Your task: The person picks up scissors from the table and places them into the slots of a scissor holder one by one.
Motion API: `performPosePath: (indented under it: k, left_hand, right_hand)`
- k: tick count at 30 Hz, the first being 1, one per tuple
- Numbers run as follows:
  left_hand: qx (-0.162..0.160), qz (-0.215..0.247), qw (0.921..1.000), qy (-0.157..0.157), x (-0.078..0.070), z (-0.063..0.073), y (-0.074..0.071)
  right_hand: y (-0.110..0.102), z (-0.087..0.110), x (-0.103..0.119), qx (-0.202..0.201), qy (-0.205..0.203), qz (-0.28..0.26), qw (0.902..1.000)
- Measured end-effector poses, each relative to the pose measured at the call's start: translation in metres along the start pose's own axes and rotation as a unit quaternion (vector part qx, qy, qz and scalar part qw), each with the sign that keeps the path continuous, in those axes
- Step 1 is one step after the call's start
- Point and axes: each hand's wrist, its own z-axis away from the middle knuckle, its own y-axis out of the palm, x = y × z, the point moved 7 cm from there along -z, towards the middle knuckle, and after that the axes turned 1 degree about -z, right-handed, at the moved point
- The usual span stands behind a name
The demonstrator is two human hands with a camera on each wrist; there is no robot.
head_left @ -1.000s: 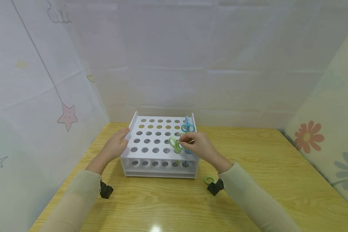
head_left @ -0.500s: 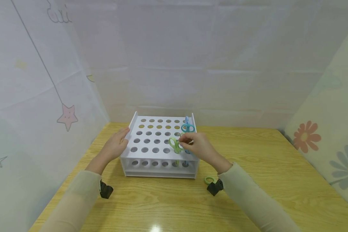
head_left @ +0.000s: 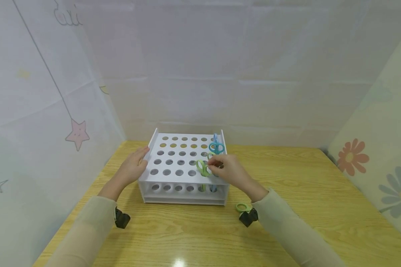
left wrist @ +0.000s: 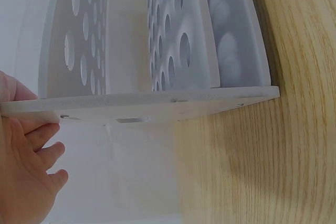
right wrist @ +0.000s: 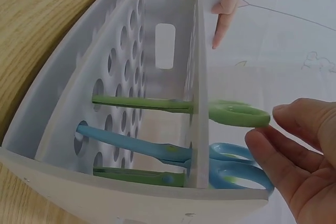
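A white rack (head_left: pixel 183 178) with rows of round holes stands on the table. My left hand (head_left: pixel 133 166) grips the upper edge of its left side panel, fingers on the outer face in the left wrist view. At the front right my right hand (head_left: pixel 229 170) pinches a handle loop of green scissors (right wrist: pixel 239 114), whose blades pass through both hole layers. Beside them, blue scissors (right wrist: pixel 241 174) stand blades down in a hole. Another green pair of blades (right wrist: pixel 139 177) hangs nearer the right panel, its handles mostly hidden. Teal-handled scissors (head_left: pixel 216 147) stand farther back in the right column.
More green scissors (head_left: pixel 242 207) lie on the wooden table (head_left: pixel 173 233) near my right wrist, partly covered by the black wrist camera (head_left: pixel 248 217). A pale printed cloth (head_left: pixel 193 66) hangs behind the table and on both sides.
The pinched green scissors have shifted slightly right and stand straighter, with their blades through the lower hole. My right hand has moved a little right and down with them. My left hand stays put.
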Motion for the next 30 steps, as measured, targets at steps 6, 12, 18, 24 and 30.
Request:
performPosePath:
  k: [6,12,18,24,30]
  left_hand:
    - [0.008,0.007,0.9998,-0.015,0.002,0.0,0.001]
    - [0.009,0.006,0.9998,-0.016,0.001,0.0,0.002]
    - [0.007,0.002,0.9999,-0.011,0.001,0.0,0.002]
    - [-0.001,0.0,1.0,-0.007,0.002,-0.001,0.001]
    - [-0.003,0.002,1.0,-0.007,0.002,-0.001,0.001]
  right_hand:
    - [-0.006,0.0,0.002,-0.011,0.005,-0.017,0.9998]
    - [-0.011,0.001,-0.001,-0.016,0.013,-0.038,0.9991]
    - [-0.019,0.003,-0.004,-0.022,0.017,-0.068,0.9973]
    - [-0.029,0.006,-0.007,-0.031,0.027,-0.087,0.9953]
    - [-0.038,0.009,-0.011,-0.043,0.041,-0.114,0.9917]
